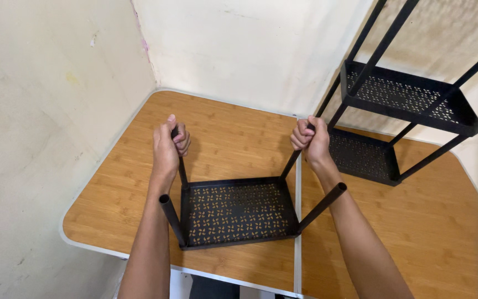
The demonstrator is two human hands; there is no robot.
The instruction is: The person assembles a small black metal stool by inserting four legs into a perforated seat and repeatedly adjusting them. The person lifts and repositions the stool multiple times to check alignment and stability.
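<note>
Perforated black tray [238,211] lying flat on near tabletop [228,130] | far two posts rising between hands | left hand [168,145], right hand [311,141] fingers wrapping tops | near posts free.

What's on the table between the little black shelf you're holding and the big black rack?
Nothing lies there: in the head view, only bare wooden table and its pale centre seam separate the small shelf from the tall rack.
</note>
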